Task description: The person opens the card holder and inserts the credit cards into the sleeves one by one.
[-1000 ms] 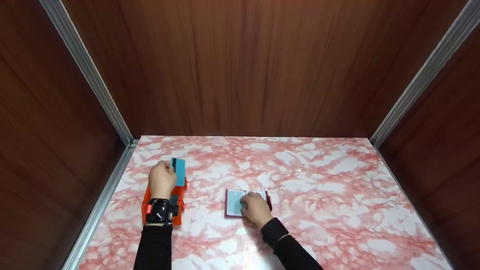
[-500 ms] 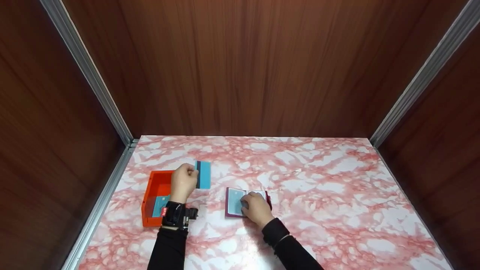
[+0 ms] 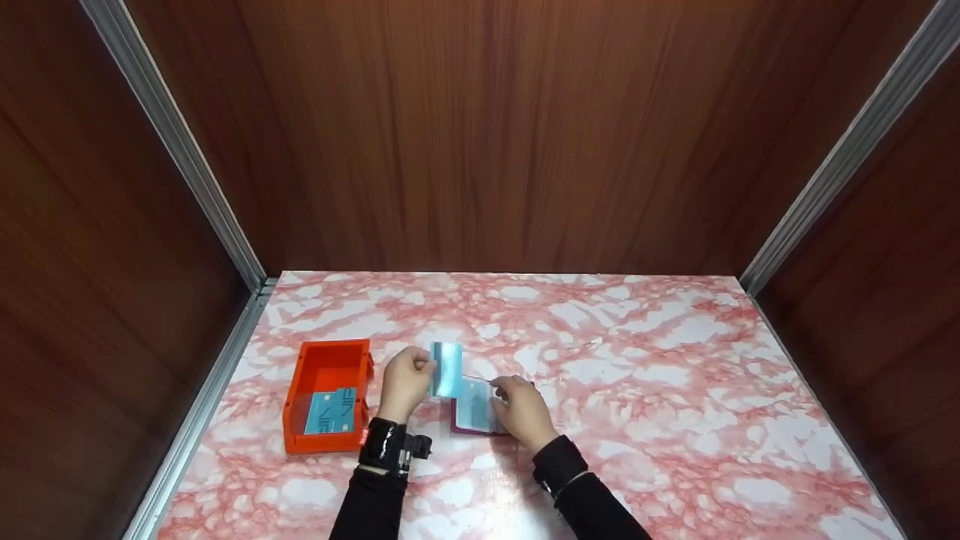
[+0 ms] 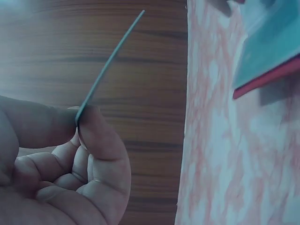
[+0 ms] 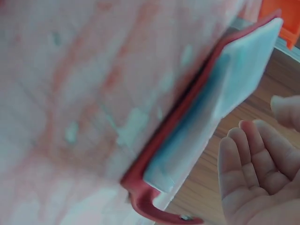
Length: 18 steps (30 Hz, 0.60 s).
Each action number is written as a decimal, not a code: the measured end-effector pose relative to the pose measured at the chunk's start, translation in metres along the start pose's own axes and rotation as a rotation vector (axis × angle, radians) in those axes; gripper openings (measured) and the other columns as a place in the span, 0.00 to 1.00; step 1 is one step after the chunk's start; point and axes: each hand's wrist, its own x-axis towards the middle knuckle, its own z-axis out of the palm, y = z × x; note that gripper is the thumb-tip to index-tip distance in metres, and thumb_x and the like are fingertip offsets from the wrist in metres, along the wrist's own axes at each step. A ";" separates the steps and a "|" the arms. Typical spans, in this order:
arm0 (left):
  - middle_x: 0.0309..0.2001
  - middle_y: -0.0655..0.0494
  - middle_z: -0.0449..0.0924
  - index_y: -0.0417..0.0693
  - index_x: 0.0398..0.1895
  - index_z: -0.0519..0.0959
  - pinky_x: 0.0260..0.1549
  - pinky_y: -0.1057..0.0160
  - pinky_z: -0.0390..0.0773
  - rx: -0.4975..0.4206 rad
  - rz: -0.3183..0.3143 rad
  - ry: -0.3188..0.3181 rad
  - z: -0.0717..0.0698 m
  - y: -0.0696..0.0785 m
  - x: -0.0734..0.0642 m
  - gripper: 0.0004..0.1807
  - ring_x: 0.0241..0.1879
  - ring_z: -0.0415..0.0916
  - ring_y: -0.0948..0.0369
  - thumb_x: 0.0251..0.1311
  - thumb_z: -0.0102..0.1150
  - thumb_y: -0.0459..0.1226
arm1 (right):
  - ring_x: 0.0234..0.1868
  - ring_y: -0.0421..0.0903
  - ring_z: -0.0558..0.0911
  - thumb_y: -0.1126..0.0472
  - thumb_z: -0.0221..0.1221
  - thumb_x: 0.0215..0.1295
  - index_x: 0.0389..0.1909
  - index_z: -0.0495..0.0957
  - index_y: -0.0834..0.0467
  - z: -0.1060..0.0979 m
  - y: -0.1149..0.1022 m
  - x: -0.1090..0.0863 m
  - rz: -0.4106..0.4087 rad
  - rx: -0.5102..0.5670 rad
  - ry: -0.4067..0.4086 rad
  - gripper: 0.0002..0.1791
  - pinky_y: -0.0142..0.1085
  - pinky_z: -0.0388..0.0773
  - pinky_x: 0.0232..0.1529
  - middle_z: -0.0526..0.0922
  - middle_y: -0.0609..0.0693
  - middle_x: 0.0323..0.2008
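My left hand [image 3: 405, 384] pinches a light blue card [image 3: 446, 370] by its left edge between thumb and index finger. In the left wrist view the card [image 4: 110, 61] shows edge-on, raised above the table. An open dark-red card holder with clear sleeves [image 3: 474, 407] lies just right of and nearer than this card, blue showing under the plastic. My right hand [image 3: 523, 412] is over the holder's right half and hides much of it. In the right wrist view its thumb and fingers [image 5: 265, 157] stand apart with nothing between them, beside the holder's pages [image 5: 243, 70].
An orange bin [image 3: 290, 420] stands at the left with several blue cards [image 3: 330, 412] inside. The table [image 3: 637, 360] has a red and white marbled top. Brown wood panels [image 3: 487, 135] enclose its back and sides, with metal rails [image 3: 195, 172] at the corners.
My left hand has carried the blue card out from over the bin, rightward to the holder's upper left corner. My right hand's thumb and fingers have shifted right and spread, uncovering more of the sleeve.
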 end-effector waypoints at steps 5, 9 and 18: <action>0.30 0.50 0.79 0.36 0.33 0.80 0.40 0.53 0.76 -0.001 0.031 -0.005 0.017 -0.003 -0.005 0.03 0.33 0.76 0.54 0.58 0.62 0.29 | 0.31 0.47 0.80 0.70 0.60 0.64 0.47 0.78 0.66 -0.012 -0.005 0.007 0.031 0.077 0.088 0.11 0.42 0.78 0.35 0.80 0.51 0.31; 0.31 0.49 0.80 0.36 0.34 0.80 0.41 0.52 0.77 -0.023 0.032 -0.030 0.030 -0.005 -0.011 0.03 0.34 0.77 0.54 0.57 0.62 0.29 | 0.32 0.48 0.81 0.69 0.58 0.68 0.49 0.76 0.67 -0.021 -0.010 0.011 0.057 0.140 0.114 0.11 0.42 0.80 0.37 0.80 0.52 0.32; 0.31 0.52 0.78 0.38 0.33 0.79 0.38 0.54 0.75 -0.047 0.015 -0.081 0.052 -0.006 -0.022 0.03 0.32 0.74 0.57 0.59 0.63 0.29 | 0.29 0.45 0.83 0.67 0.54 0.72 0.51 0.75 0.68 -0.026 -0.016 0.013 0.140 0.260 0.076 0.11 0.36 0.80 0.31 0.82 0.51 0.30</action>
